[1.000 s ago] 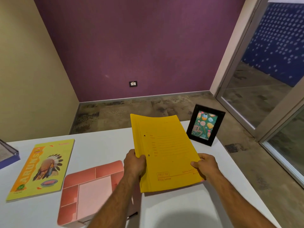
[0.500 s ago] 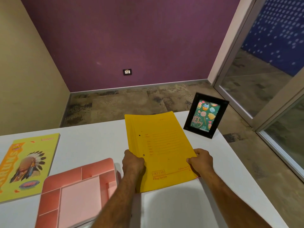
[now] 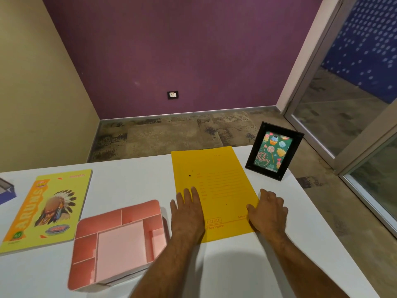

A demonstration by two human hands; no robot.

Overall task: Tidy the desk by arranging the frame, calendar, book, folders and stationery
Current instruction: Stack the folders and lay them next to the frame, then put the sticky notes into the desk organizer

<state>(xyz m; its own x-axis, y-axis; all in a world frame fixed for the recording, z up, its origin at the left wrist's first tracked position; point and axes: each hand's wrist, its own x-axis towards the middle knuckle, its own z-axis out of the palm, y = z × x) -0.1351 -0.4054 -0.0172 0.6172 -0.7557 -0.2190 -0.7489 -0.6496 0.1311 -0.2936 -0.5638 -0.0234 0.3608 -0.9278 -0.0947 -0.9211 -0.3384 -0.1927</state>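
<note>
Head view: yellow folder (image 3: 217, 186) lies flat on the white surface (image 3: 133, 181), just left of the upright black frame (image 3: 274, 151). Left hand (image 3: 189, 214) rests on its left edge with fingers straight — right hand (image 3: 268, 211) presses its right edge, fingers loosely bent, gripping nothing. Pink organizer tray (image 3: 118, 244) and book (image 3: 46, 209) sit further left.

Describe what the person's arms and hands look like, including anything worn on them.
Both forearms are bare up to the bottom edge of the picture, with no sleeve in view. The left hand and the right hand wear no gloves, and no watch or bracelet shows on either wrist. Whether a ring sits on any finger is too small to tell.
</note>
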